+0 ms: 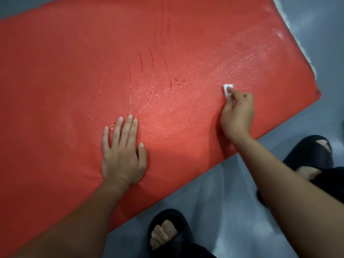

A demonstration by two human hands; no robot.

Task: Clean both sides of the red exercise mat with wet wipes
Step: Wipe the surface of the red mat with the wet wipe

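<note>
The red exercise mat (74, 81) lies flat on the floor and fills most of the view. Wet streaks and shiny damp patches cross its middle and right part. My left hand (123, 153) rests flat on the mat near its front edge, palm down, fingers spread. My right hand (237, 114) is pinched on a small folded white wet wipe (227, 89), pressing it against the mat near the right end. Most of the wipe is hidden under my fingers.
Grey glossy floor (232, 211) borders the mat at the front and right. My two feet in black slides stand there, one (167, 231) at the bottom centre, the other (309, 161) at the right. Something white and fluffy (279, 1) shows along the mat's far right edge.
</note>
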